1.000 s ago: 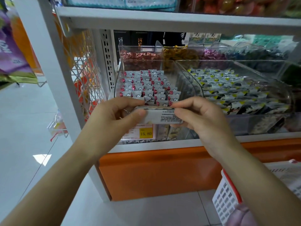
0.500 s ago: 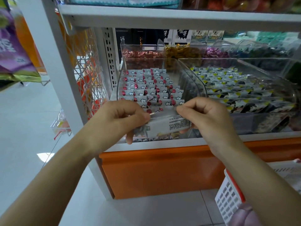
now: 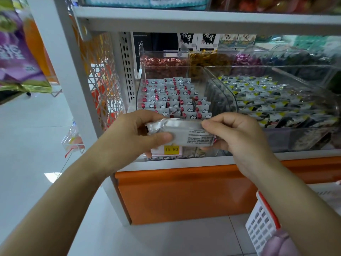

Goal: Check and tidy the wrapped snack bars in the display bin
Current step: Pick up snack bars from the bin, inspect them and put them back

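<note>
The left hand and right hand each pinch an end of one silvery, crinkly foil bar, its small-print back turned up, likely for checking. It is held just before the front edge of the clear hard-plastic bin, where flat glossy bars lie in rows.

A shop: shelving with clear candy bins and a price tag.
</note>
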Motion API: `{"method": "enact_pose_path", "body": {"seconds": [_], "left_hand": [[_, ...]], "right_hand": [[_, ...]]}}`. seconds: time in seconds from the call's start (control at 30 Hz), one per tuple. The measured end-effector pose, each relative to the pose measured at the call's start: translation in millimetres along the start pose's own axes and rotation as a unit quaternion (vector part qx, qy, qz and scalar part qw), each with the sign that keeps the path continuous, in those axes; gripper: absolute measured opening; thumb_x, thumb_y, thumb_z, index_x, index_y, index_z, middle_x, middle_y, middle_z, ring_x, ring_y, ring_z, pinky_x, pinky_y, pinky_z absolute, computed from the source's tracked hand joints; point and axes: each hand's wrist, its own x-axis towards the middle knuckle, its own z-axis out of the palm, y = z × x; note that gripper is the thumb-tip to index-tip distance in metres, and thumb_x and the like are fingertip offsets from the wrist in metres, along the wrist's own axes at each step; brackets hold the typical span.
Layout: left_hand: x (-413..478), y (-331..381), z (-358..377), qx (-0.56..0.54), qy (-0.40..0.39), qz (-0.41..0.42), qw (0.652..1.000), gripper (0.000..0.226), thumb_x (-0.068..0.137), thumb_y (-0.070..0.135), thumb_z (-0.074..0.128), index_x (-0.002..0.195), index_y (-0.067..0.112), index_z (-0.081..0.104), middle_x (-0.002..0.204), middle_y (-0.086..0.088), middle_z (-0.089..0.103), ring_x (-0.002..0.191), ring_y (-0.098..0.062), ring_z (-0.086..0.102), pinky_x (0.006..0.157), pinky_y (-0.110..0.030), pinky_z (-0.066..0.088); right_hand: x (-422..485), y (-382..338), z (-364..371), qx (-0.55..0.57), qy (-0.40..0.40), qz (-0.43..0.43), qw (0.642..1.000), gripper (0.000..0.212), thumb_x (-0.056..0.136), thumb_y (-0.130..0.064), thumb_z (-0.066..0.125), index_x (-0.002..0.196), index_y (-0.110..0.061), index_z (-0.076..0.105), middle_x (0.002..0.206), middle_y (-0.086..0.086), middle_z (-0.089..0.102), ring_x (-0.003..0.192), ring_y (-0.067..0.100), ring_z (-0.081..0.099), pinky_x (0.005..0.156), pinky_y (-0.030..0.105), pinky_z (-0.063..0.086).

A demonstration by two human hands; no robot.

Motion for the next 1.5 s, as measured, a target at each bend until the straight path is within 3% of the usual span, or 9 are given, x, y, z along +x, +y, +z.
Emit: {"method": "enact_pose_path", "body": {"seconds": [0.47, 0.73, 0.83, 0.93, 1.0, 1.1, 1.23, 1.33, 1.5], "left_hand": [[4.2, -4.4, 1.6, -0.025, 0.008, -0.014, 1.0, 0.031, 0.072, 0.034, 0.058, 0.1, 0.023, 0.063, 0.088, 0.007, 0.073, 0.07, -0.01, 0.068, 0.064, -0.016, 0.053], [2.9, -2.3, 2.6, 0.031, 0.043, 0.014, 0.998, 0.03, 0.066, 0.038, 0.064, 0.096, 0.038, 0.063, 0.087, 0.016, 0.071, 0.074, -0.004, 0.069, 0.065, -0.012, 0.052], [4.3, -1.5, 4.9, 0.03, 0.121, 0.011, 0.992, 0.025, 0.074, 0.036, 0.058, 0.097, 0.028, 0.064, 0.074, 0.007, 0.072, 0.064, -0.004, 0.068, 0.056, -0.01, 0.05], [6.1, -1.2, 6.8, 0.066, 0.184, 0.019, 0.981, 0.027, 0.085, 0.029, 0.057, 0.107, 0.016, 0.066, 0.066, 0.003, 0.068, 0.053, -0.003, 0.063, 0.049, -0.008, 0.046], [7.4, -0.6, 10.4, 0.109, 0.212, 0.035, 0.971, 0.032, 0.085, 0.036, 0.055, 0.107, 0.016, 0.067, 0.063, 0.008, 0.064, 0.05, 0.001, 0.058, 0.045, -0.007, 0.041], [14.2, 1.3, 10.1, 0.173, 0.237, 0.069, 0.953, 0.056, 0.08, 0.054, 0.044, 0.119, 0.018, 0.062, 0.088, 0.011, 0.067, 0.072, 0.005, 0.058, 0.062, -0.009, 0.043], [39.5, -9.9, -3.9, 0.342, 0.222, 0.05, 0.912, 0.063, 0.091, 0.05, 0.04, 0.143, 0.016, 0.033, 0.144, -0.006, 0.042, 0.132, -0.026, 0.033, 0.106, -0.044, 0.029], [51.1, -28.1, -12.1, 0.379, 0.155, -0.001, 0.912, 0.068, 0.093, 0.05, 0.036, 0.149, 0.017, 0.016, 0.156, -0.004, 0.019, 0.142, -0.022, 0.013, 0.113, -0.04, 0.013], [55.4, -40.4, -15.2, 0.358, 0.118, -0.004, 0.926, 0.073, 0.092, 0.051, 0.039, 0.149, 0.017, 0.009, 0.157, -0.005, 0.015, 0.143, -0.019, 0.01, 0.113, -0.036, 0.011]], "right_hand": [[8.4, -6.8, -21.8, 0.017, -0.156, 0.074, 0.985, 0.017, 0.067, -0.019, 0.066, 0.076, -0.007, 0.073, 0.078, 0.008, 0.072, 0.063, 0.021, 0.07, 0.048, 0.027, 0.057], [8.5, 3.3, -13.8, 0.039, -0.033, 0.019, 0.999, 0.018, 0.075, -0.028, 0.063, 0.076, -0.015, 0.074, 0.077, 0.012, 0.073, 0.066, 0.025, 0.071, 0.05, 0.024, 0.056], [5.3, 5.0, -5.0, 0.066, -0.026, -0.002, 0.997, 0.036, 0.076, -0.043, 0.061, 0.101, -0.019, 0.07, 0.099, 0.025, 0.066, 0.076, 0.029, 0.071, 0.065, 0.029, 0.059], [2.5, 5.1, 4.7, 0.005, -0.045, -0.05, 0.998, 0.045, 0.073, -0.043, 0.063, 0.116, -0.031, 0.059, 0.092, -0.011, 0.071, 0.078, 0.017, 0.072, 0.074, 0.024, 0.057], [4.6, 3.7, 10.6, -0.014, -0.017, -0.068, 0.997, 0.046, 0.074, -0.037, 0.063, 0.119, -0.027, 0.058, 0.082, -0.012, 0.069, 0.075, 0.016, 0.072, 0.073, 0.024, 0.057], [16.1, -1.9, 15.9, 0.007, 0.02, -0.069, 0.997, 0.038, 0.083, -0.02, 0.064, 0.12, -0.015, 0.059, 0.089, -0.003, 0.069, 0.074, 0.017, 0.071, 0.069, 0.024, 0.057], [57.0, -12.6, 24.2, -0.039, 0.096, -0.101, 0.989, 0.012, 0.086, -0.008, 0.065, 0.087, -0.019, 0.059, 0.083, -0.002, 0.065, 0.069, 0.014, 0.07, 0.063, 0.027, 0.059], [108.7, -13.8, 35.3, -0.104, 0.132, -0.105, 0.98, 0.012, 0.086, -0.01, 0.065, 0.091, -0.006, 0.055, 0.087, 0.004, 0.062, 0.077, 0.023, 0.068, 0.07, 0.039, 0.058], [182.9, -9.7, 57.3, -0.273, 0.112, -0.159, 0.942, 0.018, 0.089, -0.018, 0.061, 0.102, -0.005, 0.057, 0.107, 0.007, 0.061, 0.1, 0.016, 0.057, 0.083, 0.023, 0.05]]}}
